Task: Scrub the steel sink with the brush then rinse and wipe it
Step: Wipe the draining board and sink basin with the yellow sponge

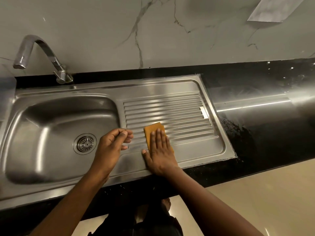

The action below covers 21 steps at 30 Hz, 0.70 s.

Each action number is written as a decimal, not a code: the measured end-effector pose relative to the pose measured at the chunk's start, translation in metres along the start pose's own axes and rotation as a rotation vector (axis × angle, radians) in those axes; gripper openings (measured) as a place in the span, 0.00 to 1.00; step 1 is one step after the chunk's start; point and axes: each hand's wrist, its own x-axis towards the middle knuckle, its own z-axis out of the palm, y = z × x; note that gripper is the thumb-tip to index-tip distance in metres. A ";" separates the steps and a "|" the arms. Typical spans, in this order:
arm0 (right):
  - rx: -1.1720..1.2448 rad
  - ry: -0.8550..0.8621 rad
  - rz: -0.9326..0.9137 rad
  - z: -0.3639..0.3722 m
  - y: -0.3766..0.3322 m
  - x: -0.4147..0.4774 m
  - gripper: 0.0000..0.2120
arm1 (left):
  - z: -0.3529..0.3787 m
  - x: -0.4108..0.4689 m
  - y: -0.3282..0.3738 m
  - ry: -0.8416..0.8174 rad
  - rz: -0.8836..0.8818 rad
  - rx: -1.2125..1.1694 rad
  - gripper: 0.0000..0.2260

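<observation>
Head view: the steel sink (51,116) is set into the black worktop (255,86), with the tap (40,53) at 12 o'clock of the basin. At 7 o'clock on the ribbed drainboard (170,106) lies an orange cloth (153,129). The right hand (160,150) presses it flat, fingers straight and together, likely to spread pressure across the ribs while wiping. At its 9 o'clock the left hand (110,145) hovers, fingers loosely curled on nothing. No brush shows.
</observation>
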 end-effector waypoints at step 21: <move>0.793 -0.260 -0.251 -0.007 -0.090 -0.010 0.16 | -0.015 -0.012 0.017 0.132 -0.004 -0.047 0.12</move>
